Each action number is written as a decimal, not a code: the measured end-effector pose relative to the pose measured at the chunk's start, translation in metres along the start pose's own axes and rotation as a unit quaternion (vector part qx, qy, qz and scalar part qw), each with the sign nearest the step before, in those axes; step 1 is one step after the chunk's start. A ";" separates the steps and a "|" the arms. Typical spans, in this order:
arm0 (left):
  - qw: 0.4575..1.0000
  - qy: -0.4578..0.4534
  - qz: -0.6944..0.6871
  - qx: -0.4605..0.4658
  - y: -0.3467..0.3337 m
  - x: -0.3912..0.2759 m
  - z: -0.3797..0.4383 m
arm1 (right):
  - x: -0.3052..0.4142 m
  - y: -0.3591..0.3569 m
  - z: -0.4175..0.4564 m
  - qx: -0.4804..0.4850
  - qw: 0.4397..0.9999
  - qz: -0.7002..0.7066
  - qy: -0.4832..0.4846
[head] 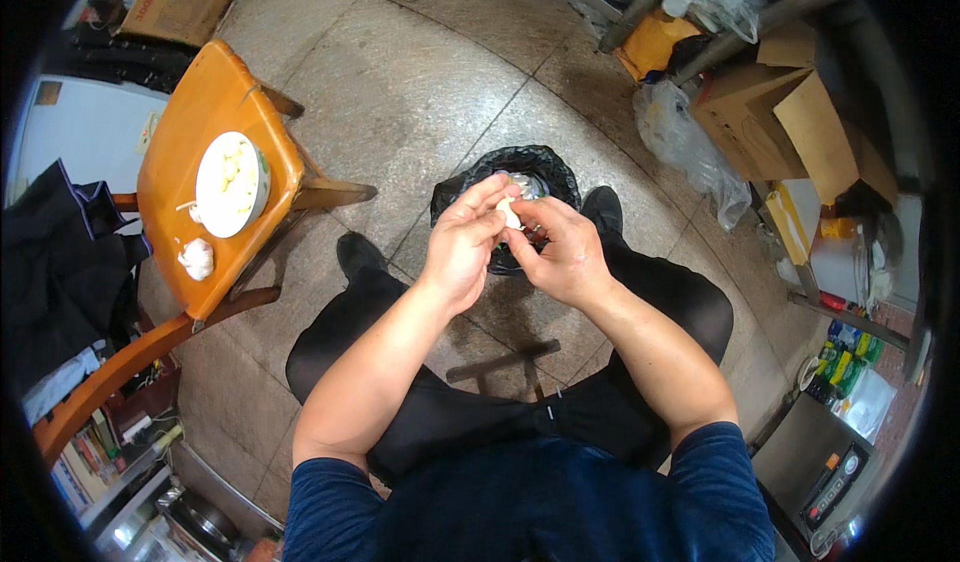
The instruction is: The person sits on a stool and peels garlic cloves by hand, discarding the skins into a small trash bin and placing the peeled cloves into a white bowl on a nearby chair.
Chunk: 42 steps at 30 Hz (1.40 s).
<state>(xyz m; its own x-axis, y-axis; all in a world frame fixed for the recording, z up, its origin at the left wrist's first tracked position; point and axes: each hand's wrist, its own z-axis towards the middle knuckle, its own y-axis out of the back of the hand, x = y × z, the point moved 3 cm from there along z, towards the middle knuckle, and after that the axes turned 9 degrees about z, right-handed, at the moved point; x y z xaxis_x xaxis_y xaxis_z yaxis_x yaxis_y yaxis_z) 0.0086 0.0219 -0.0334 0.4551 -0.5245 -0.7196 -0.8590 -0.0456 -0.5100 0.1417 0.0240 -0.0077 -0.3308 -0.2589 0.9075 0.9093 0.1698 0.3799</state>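
Observation:
Both hands meet over a bin lined with a black plastic bag [555, 163], which stands on the floor between my feet. A pale garlic clove [510, 214] is pinched between the thumb and fingers of my left hand [466, 243]. The fingertips of my right hand [561, 250] touch the clove from the other side. To the left, a white bowl [262, 190] with peeled garlic cloves [237, 179] in it rests on a wooden chair's seat [176, 142]. Beside the bowl lies a garlic bulb [196, 259], and a smaller garlic piece [195, 212] touches its rim.
Tiled floor [390, 74] surrounds the bin. At the right stand an open cardboard box [750, 126] and a clear plastic bag [686, 142]. Another cardboard box [174, 5] is at the upper left. A dark bag [60, 247] hangs beside the chair.

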 end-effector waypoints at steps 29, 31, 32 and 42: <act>0.942 -0.137 0.300 -0.057 0.003 -0.014 -0.001 | -0.025 0.001 -0.004 -0.017 0.921 0.299 -0.251; 0.918 -0.133 0.368 -0.063 0.016 -0.010 0.004 | -0.031 0.001 -0.002 -0.021 0.877 0.374 -0.300; 0.904 -0.132 0.401 -0.065 0.022 -0.008 0.005 | -0.029 0.000 -0.003 -0.031 0.860 0.389 -0.327; 0.755 -0.202 0.624 -0.024 -0.003 -0.028 -0.008 | -0.023 0.006 -0.003 0.076 0.942 0.175 -0.278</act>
<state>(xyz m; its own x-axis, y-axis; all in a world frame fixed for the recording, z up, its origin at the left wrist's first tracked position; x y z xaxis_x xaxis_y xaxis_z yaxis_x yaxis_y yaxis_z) -0.0032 0.0300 -0.0073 -0.6888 0.1164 -0.7156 -0.6811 0.2342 0.6937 0.1555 0.0284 -0.0271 -0.1378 0.3684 0.9194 0.9547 0.2967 0.0242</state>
